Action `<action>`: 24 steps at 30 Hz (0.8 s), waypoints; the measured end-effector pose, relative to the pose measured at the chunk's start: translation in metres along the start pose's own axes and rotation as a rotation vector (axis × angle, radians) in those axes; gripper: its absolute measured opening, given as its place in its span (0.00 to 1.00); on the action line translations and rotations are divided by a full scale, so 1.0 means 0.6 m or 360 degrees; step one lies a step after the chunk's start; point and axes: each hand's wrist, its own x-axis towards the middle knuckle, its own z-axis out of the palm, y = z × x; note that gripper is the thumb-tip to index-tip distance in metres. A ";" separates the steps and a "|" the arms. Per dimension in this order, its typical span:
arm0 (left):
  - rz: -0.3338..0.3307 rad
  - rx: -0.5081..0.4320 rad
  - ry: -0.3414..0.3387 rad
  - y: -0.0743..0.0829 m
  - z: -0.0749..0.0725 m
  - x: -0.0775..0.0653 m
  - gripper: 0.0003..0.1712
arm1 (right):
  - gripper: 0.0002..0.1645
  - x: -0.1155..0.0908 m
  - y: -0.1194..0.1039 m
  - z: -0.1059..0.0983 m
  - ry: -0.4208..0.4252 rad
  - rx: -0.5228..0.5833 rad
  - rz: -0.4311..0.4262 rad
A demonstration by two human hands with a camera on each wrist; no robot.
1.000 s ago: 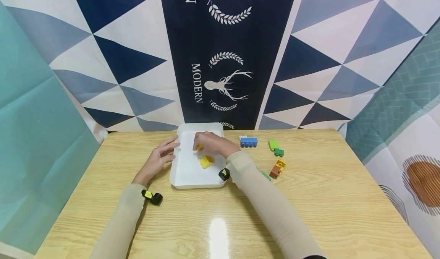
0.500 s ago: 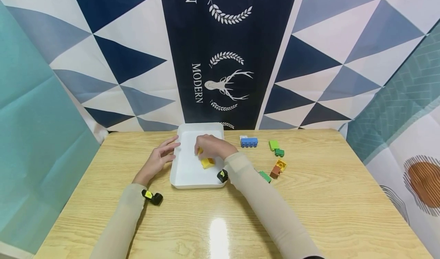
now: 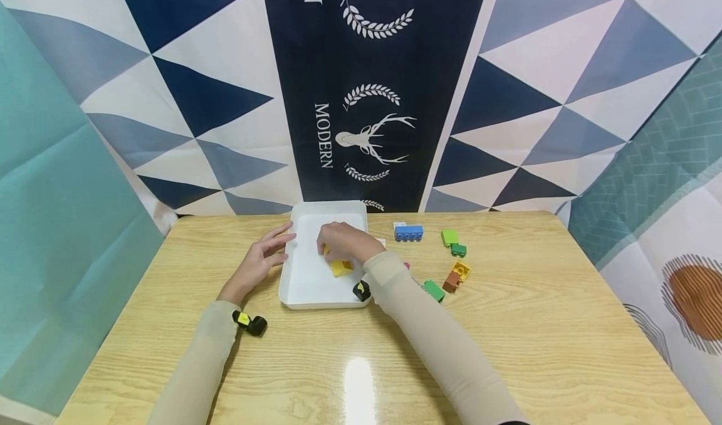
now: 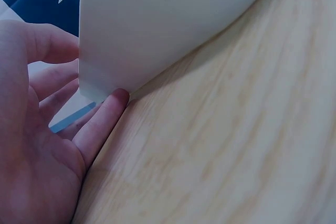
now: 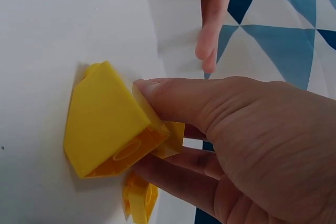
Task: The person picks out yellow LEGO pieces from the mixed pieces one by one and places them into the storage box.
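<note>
A white tray (image 3: 304, 287) lies on the table with yellow toy bricks inside. My left hand (image 3: 262, 259) is at its left side, fingers extended; in the left wrist view a fingertip meets the tray wall (image 4: 157, 19) near the tabletop. Over the tray, my right hand (image 3: 345, 240) pinches a yellow brick (image 5: 175, 142) between thumb and fingers, mostly hidden behind a larger sloped yellow brick (image 5: 105, 119). That sloped brick rests on the tray floor, right at the thumb tip. Below the fingers in the right wrist view shows a smaller yellow piece (image 5: 140, 200).
Right of the tray lie a blue brick (image 3: 408, 234) by a white one (image 3: 399, 224), lime (image 3: 449, 238) and dark green (image 3: 459, 250) bricks, a yellow brick (image 3: 460, 270) against a brown one (image 3: 451, 282), and a green brick (image 3: 434, 291). A pink bit (image 3: 407, 266) peeks past the right sleeve.
My right hand and forearm have shifted slightly left and nearer, uncovering more of the green brick and a pink bit. The yellow brick in the tray moved a little. My left hand stays put.
</note>
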 end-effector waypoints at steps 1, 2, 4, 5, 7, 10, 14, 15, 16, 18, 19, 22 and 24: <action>-0.0004 -0.0001 0.0001 0.000 0.000 0.000 0.27 | 0.11 0.000 0.000 0.000 0.0003 0.0002 -0.0001; -0.0008 -0.0001 0.0001 0.001 -0.001 -0.001 0.27 | 0.11 -0.014 -0.013 -0.010 -0.0001 0.0012 0.0002; -0.0013 0.0004 -0.0001 0.001 -0.001 0.000 0.27 | 0.11 -0.020 -0.018 -0.013 0.0006 0.0007 -0.0007; -0.0015 0.0006 -0.0002 0.001 -0.001 0.000 0.27 | 0.11 -0.021 -0.019 -0.013 0.0010 0.0002 -0.0008; -0.0018 0.0005 -0.0004 0.002 -0.001 0.000 0.28 | 0.11 -0.023 -0.020 -0.013 0.0015 -0.0009 -0.0004; -0.0021 -0.0002 -0.0003 0.004 -0.001 0.000 0.28 | 0.12 -0.025 -0.021 -0.014 0.0015 -0.0017 0.0001; -0.0019 0.0001 -0.0005 0.004 -0.001 0.000 0.28 | 0.15 -0.023 -0.022 -0.015 -0.0004 -0.0047 -0.0017; -0.0018 0.0001 -0.0004 0.004 -0.001 0.000 0.28 | 0.17 -0.023 -0.022 -0.015 -0.0011 -0.0058 -0.0026; -0.0017 0.0001 -0.0004 0.004 0.000 0.000 0.28 | 0.18 -0.022 -0.022 -0.016 -0.0018 -0.0067 -0.0032; -0.0016 -0.0004 -0.0003 0.004 0.000 0.000 0.28 | 0.21 -0.022 -0.023 -0.018 -0.0034 -0.0080 -0.0042; -0.0016 -0.0007 -0.0002 0.003 0.000 0.000 0.28 | 0.21 -0.023 -0.024 -0.018 -0.0043 -0.0079 -0.0038; -0.0020 -0.0008 0.0001 0.003 0.000 0.000 0.28 | 0.23 -0.024 -0.026 -0.020 -0.0072 -0.0048 -0.0019; -0.0032 -0.0010 0.0003 0.004 0.001 0.000 0.28 | 0.23 -0.025 -0.026 -0.021 -0.0090 -0.0034 -0.0007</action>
